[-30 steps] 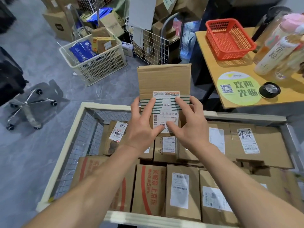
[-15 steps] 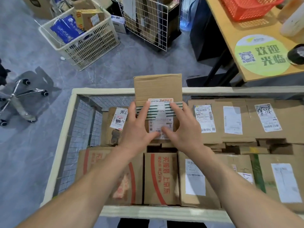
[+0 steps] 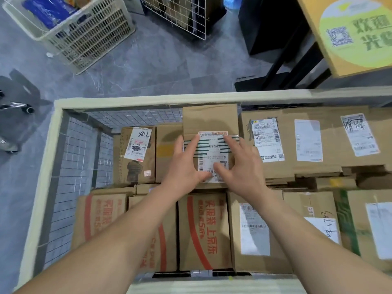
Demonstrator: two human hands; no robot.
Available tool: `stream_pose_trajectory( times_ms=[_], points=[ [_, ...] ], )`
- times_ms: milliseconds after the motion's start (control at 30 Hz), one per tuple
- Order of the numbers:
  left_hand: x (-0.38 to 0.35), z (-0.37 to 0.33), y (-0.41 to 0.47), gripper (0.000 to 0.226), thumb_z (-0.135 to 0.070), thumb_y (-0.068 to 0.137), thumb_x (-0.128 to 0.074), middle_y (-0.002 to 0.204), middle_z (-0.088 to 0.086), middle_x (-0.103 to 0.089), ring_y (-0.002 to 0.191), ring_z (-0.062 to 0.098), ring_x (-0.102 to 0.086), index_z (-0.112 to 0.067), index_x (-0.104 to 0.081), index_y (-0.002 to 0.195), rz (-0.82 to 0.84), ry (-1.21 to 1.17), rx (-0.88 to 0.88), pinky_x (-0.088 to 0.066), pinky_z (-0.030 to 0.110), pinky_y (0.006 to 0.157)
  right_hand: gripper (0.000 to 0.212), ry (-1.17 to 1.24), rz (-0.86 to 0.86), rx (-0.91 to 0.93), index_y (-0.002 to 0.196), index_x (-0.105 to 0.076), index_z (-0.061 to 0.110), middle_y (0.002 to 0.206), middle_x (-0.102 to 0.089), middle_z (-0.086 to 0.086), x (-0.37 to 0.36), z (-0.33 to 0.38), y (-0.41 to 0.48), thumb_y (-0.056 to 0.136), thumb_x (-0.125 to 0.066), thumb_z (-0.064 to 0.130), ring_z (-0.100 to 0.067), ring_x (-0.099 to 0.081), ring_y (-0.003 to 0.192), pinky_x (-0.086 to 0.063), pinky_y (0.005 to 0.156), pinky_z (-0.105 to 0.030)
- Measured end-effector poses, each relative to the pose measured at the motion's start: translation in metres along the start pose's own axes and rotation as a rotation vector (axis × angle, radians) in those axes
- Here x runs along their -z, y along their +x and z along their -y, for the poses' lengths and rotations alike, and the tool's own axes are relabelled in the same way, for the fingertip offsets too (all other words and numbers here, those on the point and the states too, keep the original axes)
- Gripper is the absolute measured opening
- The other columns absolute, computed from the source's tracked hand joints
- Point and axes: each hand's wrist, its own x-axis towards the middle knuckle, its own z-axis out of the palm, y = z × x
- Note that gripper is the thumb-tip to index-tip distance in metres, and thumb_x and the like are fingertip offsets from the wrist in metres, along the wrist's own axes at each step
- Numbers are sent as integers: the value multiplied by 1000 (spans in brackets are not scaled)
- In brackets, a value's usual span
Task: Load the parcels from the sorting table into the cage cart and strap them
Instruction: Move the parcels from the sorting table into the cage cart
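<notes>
Fingers (image 3: pixel 192 145) of left hand (image 3: pixel 182 168) and right hand (image 3: pixel 244 166) press parcel (image 3: pixel 210 117) labelled 262238.

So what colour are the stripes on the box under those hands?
Dark green stripes, brown parcel; head view.

Your left hand (image 3: pixel 182 167) and right hand (image 3: pixel 244 167) are bare across the backs, knuckles and fingers. Your left forearm (image 3: pixel 118 236) and right forearm (image 3: pixel 307 236) are bare as well, from the wrists to the bottom edge of the view, where they run out of frame. Whatever you wear higher up is out of sight. Both arms are lean, widening from narrow wrists toward the elbows. Your fingers are long and slim. Your nails and the fine detail of the surface are too blurred to make out.
</notes>
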Motion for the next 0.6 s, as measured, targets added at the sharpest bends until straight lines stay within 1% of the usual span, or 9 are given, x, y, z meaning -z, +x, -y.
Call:
stream_pose_trajectory(
  times_ms=[67, 133, 200, 267, 367, 467, 533, 600],
  points=[
    [-10, -1, 14, 110, -31, 70, -88, 164, 1, 4, 150, 17, -12, -36, -19, 155, 14, -5, 6, -20, 28, 117, 80, -39, 21, -22, 150, -39, 27, 126, -54, -7, -1, -9, 7, 78, -68, 47, -30, -49, 109, -42, 93, -42],
    [-19, -1, 26, 110, -32, 70, -88, 164, 0, 3, 149, 17, -14, -35, -19, 155, 22, 12, -2, -20, 28, 116, 85, -80, 49, -31, 152, -36, 26, 135, -49, -12, -2, -17, 12, 78, -71, 46, -34, -46, 115, -40, 97, -45],
    [-26, -1, 34, 110, -32, 70, -88, 164, 0, 2, 148, 18, -18, -34, -19, 155, 29, 31, -2, -21, 26, 114, 86, -113, 76, -33, 153, -35, 24, 148, -40, -14, -4, -23, 15, 79, -72, 47, -36, -44, 121, -38, 101, -47],
    [-32, 1, 41, 111, -31, 70, -88, 164, 0, 3, 148, 19, -19, -34, -17, 156, 35, 40, 17, -21, 25, 114, 85, -156, 88, -23, 152, -37, 22, 156, -32, -15, -9, -30, 15, 80, -71, 50, -38, -41, 126, -36, 103, -48],
    [-39, 4, 48, 112, -29, 71, -88, 164, 1, 5, 149, 21, -18, -32, -16, 156, 47, 52, 42, -19, 24, 114, 83, -216, 91, -22, 149, -41, 20, 159, -27, -16, -18, -39, 16, 78, -68, 54, -38, -40, 125, -35, 102, -48],
    [-45, 5, 53, 112, -30, 72, -87, 165, 4, 6, 148, 23, -20, -31, -14, 157, 65, 104, 54, -22, 28, 116, 75, -287, 103, 9, 141, -49, 20, 159, -31, -11, -24, -43, 17, 76, -68, 53, -34, -41, 124, -35, 98, -47],
    [-49, 5, 55, 110, -32, 74, -86, 165, 6, 7, 148, 25, -21, -31, -13, 157, 78, 143, 63, -25, 30, 115, 71, -353, 137, 42, 139, -49, 23, 160, -31, -5, -27, -43, 17, 77, -65, 54, -31, -37, 131, -31, 97, -46],
    [-52, 5, 58, 109, -33, 74, -85, 165, 6, 7, 148, 25, -21, -31, -13, 157, 86, 160, 67, -26, 29, 114, 71, -365, 135, 39, 140, -47, 24, 161, -29, -3, -30, -44, 18, 78, -64, 54, -29, -34, 133, -28, 97, -44]
  ],
)
